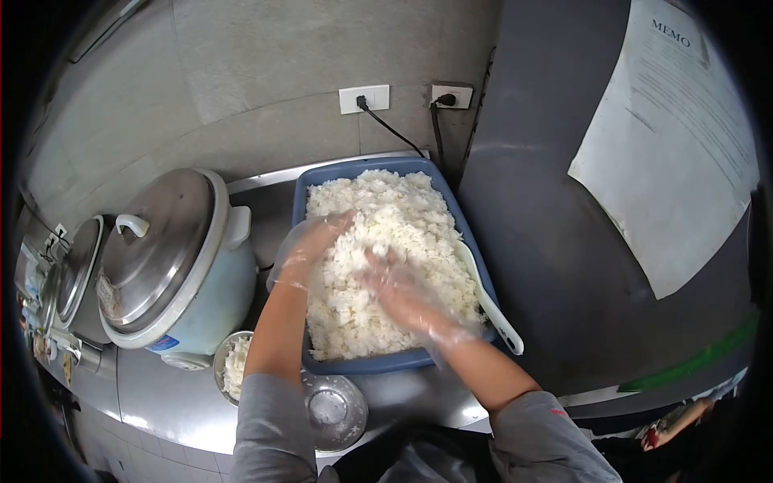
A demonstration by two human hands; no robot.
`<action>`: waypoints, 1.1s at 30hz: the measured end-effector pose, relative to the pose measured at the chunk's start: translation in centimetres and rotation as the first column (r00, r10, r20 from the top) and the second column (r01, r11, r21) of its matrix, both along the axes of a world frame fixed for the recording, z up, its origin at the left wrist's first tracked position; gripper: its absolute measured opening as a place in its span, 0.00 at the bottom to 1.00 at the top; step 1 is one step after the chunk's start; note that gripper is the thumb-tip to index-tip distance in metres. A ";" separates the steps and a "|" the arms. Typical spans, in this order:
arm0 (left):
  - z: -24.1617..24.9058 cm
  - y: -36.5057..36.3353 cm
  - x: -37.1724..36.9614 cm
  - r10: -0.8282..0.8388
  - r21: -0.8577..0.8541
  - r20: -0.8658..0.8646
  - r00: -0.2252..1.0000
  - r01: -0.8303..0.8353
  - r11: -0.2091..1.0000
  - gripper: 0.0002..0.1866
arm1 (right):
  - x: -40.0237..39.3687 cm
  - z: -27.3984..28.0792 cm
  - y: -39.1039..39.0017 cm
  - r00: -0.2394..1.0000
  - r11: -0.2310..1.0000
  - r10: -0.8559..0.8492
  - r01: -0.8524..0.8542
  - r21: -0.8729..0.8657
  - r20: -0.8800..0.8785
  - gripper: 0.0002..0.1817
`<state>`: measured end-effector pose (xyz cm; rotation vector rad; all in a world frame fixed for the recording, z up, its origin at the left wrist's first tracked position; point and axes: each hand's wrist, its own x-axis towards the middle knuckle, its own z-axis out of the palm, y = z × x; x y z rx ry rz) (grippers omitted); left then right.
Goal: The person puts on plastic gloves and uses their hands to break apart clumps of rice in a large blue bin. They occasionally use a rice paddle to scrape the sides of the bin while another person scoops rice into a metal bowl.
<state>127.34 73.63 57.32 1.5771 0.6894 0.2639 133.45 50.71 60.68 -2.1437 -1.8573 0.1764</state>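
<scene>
A blue rectangular tub [299, 197] is heaped with white cooked rice [419, 217]. My left hand [324, 235], in a clear plastic glove, reaches over the tub's left side. Its fingers stretch into the rice, with the tips partly buried. My right hand [401, 296], also gloved, lies on the middle of the heap, its fingers apart and somewhat blurred, touching the grains. Along the tub's right side leans a pale rice paddle [491, 310], its handle sticking out over the rim.
Left of the tub stands a large rice cooker [173, 249] with a metal lid. A bowl of rice [235, 366] and a metal bowl [332, 410] sit near the counter's front edge. Two wall outlets [364, 99] hold plugs. A memo sheet [668, 145] hangs at right.
</scene>
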 end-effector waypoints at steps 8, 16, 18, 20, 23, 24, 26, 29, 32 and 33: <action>4.7 -6.3 -3.7 -0.088 0.574 -0.311 0.946 0.261 0.776 0.36 | 9.8 -0.6 12.6 0.963 0.980 -0.136 0.165 -0.110 0.233 0.37; 3.8 -6.6 -1.9 -0.231 0.432 0.063 0.971 0.182 0.884 0.31 | 13.9 4.9 11.8 0.833 0.879 -0.298 0.430 0.206 -0.465 0.41; 4.7 -6.5 -0.7 -0.006 0.596 -0.070 0.997 0.047 0.802 0.31 | 16.2 4.2 12.6 0.820 0.882 -0.329 0.445 0.158 -0.469 0.47; 3.7 -5.1 0.6 0.092 0.759 0.023 0.996 -0.077 0.646 0.32 | 14.4 7.2 11.5 0.745 0.798 -0.505 0.595 0.092 -0.435 0.49; 2.0 -2.3 3.0 0.035 0.715 0.106 0.994 -0.101 0.692 0.27 | 15.1 6.4 11.3 0.695 0.768 -0.473 0.627 0.134 -0.541 0.48; 2.5 -2.4 3.3 0.032 0.770 0.131 0.991 -0.122 0.627 0.26 | 15.4 5.8 11.5 0.669 0.746 -0.448 0.645 0.165 -0.593 0.46; 3.4 -2.9 3.8 0.042 0.678 0.088 0.995 -0.091 0.729 0.24 | 15.5 4.4 12.0 0.608 0.753 -0.387 0.643 0.143 -0.694 0.44; 7.9 -5.3 2.9 -0.133 0.754 -0.029 0.991 0.109 0.648 0.34 | 13.5 5.0 10.9 0.564 0.776 -0.342 0.620 0.112 -0.752 0.37; 7.9 -6.5 3.3 -0.112 0.710 0.210 0.971 -0.073 0.700 0.50 | 12.5 5.7 10.3 0.544 0.851 -0.339 0.525 -0.004 -0.768 0.41; 6.7 -6.0 4.0 -0.194 0.623 0.372 0.908 -0.090 0.777 0.51 | 10.8 7.2 9.0 0.494 0.878 -0.268 0.478 0.001 -0.827 0.43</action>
